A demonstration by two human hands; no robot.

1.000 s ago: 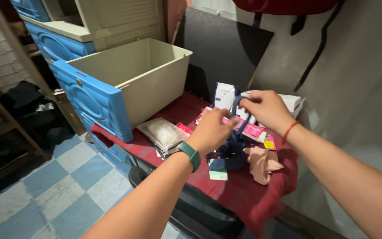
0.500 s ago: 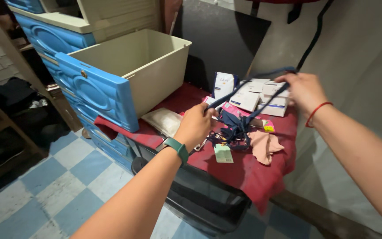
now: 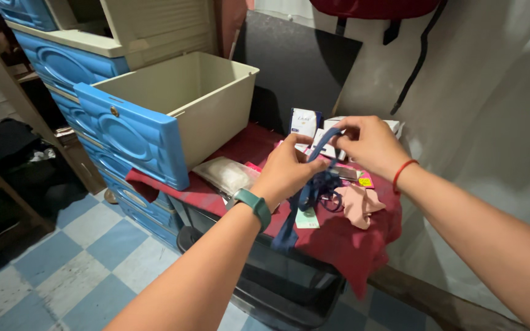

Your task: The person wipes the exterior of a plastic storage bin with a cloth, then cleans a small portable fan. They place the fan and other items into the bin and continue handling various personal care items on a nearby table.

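Item 1: left hand (image 3: 286, 171), centre of the frame, green wristband (image 3: 254, 205) at the wrist. Grip clenched on a dark blue strap (image 3: 317, 184), pinched at the fingertips.

Item 2: right hand (image 3: 369, 144), just right of centre, red thread bracelet (image 3: 403, 175) at the wrist. Grip also pinched on the strap, at its upper end near the top of the loop.

Item 3: dark blue strap, centre of the frame, held between both hands above the counter. A short length runs taut from one hand to the other; the rest hangs in a tangled bunch below the hands, and 1 tail drops past the front edge of the red cloth (image 3: 345, 245).

Item 4: red cloth, covering the counter, lower centre, its front edge hanging down over a black bin (image 3: 277, 288).

Item 5: pink fabric piece (image 3: 360, 205), lying on the cloth just right of the strap bunch.

Item 6: small green tag (image 3: 307, 219), flat on the cloth under the strap.

Item 7: clear plastic packet (image 3: 228, 175), left of the left hand.

Item 8: small white boxes (image 3: 305, 122), behind the hands, partly hidden.

Item 9: beige drawer (image 3: 173, 116) with blue front, pulled out, upper left.

Item 10: blue-and-white checked floor (image 3: 62, 270), lower left.
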